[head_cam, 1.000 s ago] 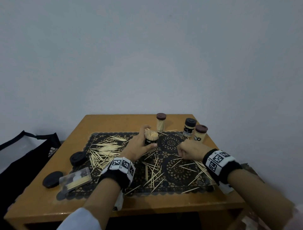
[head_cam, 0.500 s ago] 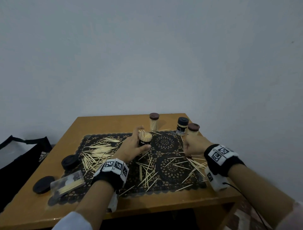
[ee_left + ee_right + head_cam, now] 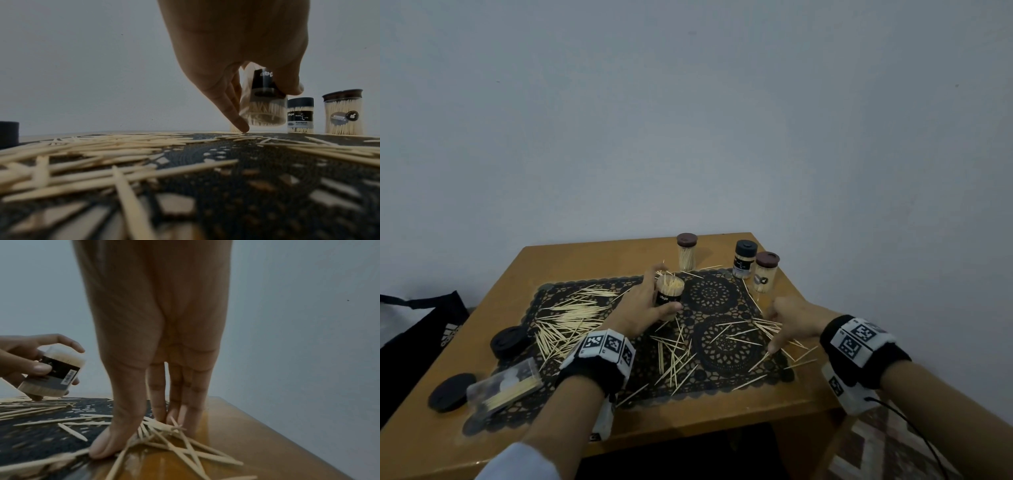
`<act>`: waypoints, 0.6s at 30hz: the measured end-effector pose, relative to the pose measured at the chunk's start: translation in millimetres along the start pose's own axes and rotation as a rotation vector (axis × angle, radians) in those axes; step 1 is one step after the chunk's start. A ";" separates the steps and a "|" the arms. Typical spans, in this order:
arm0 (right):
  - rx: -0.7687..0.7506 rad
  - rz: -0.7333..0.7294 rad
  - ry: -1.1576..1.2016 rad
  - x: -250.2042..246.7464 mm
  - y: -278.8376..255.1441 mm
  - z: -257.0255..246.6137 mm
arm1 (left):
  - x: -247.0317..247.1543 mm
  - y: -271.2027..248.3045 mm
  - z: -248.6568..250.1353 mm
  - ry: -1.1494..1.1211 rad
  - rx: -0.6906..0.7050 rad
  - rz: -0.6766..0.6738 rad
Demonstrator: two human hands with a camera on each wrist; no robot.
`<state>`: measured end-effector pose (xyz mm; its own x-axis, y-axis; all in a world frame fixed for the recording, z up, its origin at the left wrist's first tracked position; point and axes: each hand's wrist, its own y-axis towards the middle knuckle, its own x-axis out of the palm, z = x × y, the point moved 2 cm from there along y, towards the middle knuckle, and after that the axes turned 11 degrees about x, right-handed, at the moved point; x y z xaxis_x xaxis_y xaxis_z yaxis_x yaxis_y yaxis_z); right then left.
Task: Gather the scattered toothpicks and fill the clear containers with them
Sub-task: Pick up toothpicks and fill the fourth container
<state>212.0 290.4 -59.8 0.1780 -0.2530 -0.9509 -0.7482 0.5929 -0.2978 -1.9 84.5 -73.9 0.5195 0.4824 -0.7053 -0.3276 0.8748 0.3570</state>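
Toothpicks [image 3: 164,433] lie in a loose crossed heap directly under your right hand [image 3: 796,320], at the right edge of the black lace mat [image 3: 709,301] where it meets the bare wooden table [image 3: 592,260]. Their long axes point every way, some fanning out toward you over the wood. Your thumb [image 3: 111,443] presses down on the near-left side of the heap and your straight fingers [image 3: 158,402] stand on its far side, so the sticks sit between them. Nothing is pinched yet; you will probably need to draw thumb and fingers together to bunch the sticks parallel.

That heap is well apart from the open container [image 3: 669,296], which lies to its left. Your left hand [image 3: 643,308] grips it, thumb and fingers curled round the black label, tilted and lifted just off the mat. It is a clear cylinder, already packed nearly full of pale sticks standing on end, so little room looks left.

More sticks are strewn across the mat's middle, with a denser pile [image 3: 571,318] on its left. Three capped containers [image 3: 743,263] stand at the far edge. Two black lids [image 3: 510,341] and a clear flat box [image 3: 505,385] rest near the left front corner.
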 end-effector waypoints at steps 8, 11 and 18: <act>-0.057 0.082 0.014 -2.9 -7.1 1.8 | -0.4 0.1 -0.3 -0.007 -0.011 -0.005; -0.073 0.124 0.025 -4.5 -9.0 1.0 | -0.9 -0.5 4.2 -0.003 -0.008 -0.008; -0.118 0.192 -0.128 -13.3 -17.5 -3.4 | -1.4 -1.4 6.9 -0.013 -0.012 -0.025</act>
<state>220.5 280.8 -41.7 0.0994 -0.0416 -0.9942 -0.8442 0.5254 -0.1064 3.3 83.0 -69.2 0.5381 0.4609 -0.7057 -0.3240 0.8860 0.3316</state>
